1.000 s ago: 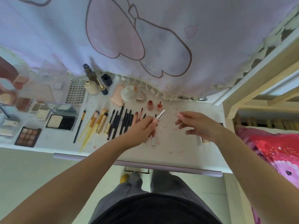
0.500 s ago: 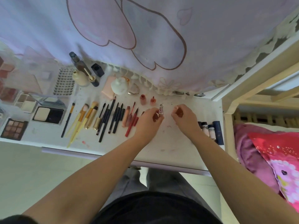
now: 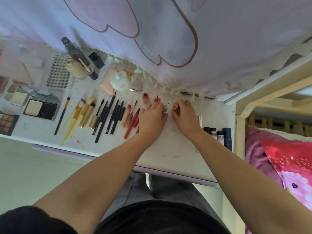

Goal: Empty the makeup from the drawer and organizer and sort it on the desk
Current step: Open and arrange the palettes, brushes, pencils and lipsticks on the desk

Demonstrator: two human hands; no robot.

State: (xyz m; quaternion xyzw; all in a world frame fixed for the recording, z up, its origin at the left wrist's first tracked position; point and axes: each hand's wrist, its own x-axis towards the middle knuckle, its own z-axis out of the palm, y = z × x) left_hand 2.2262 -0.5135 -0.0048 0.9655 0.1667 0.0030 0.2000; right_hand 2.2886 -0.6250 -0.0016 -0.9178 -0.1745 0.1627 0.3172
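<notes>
Left hand (image 3: 152, 119) pinches a silver-capped lip tube (image 3: 165, 109) upright on the white desk (image 3: 177, 149); right hand (image 3: 185, 115) curls round a pink-topped tube (image 3: 175, 106) just beside it. 2 red lip tubes (image 3: 145, 97) stand behind, pencils and brushes (image 3: 108, 115) rowed left.

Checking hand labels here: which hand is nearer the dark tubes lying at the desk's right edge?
Right. The right hand is just left of the dark tubes; the left hand is farther left, beyond it.

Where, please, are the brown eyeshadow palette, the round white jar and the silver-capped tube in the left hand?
Brown eyeshadow palette (image 3: 6, 123): head view, on its pans.
Round white jar (image 3: 120, 81): head view, on its lid.
Silver-capped tube (image 3: 165, 109): head view, on its cap.
</notes>
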